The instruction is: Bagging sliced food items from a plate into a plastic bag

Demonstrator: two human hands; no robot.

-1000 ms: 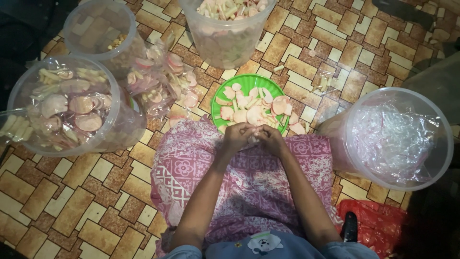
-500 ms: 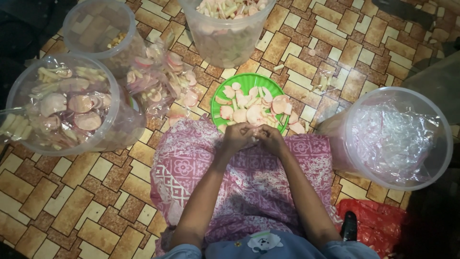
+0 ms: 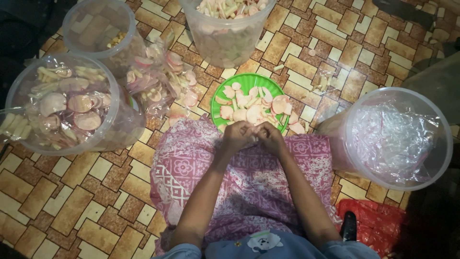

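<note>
Green plate (image 3: 249, 81) of crackers (image 3: 254, 108) sits just beyond both hands. Left hand (image 3: 236, 135) and right hand (image 3: 270, 136) are closed together; contents indiscernible. Risk: knuckles nudging crackers off the rim.

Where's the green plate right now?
In the head view, the green plate lies on the tiled floor just ahead of both hands, between the bucket of empty bags and packed crackers.

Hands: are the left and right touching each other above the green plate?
Touching. The head view shows the left hand and right hand pressed together at the fingertips, no gap, at the near rim of the green plate.
</note>
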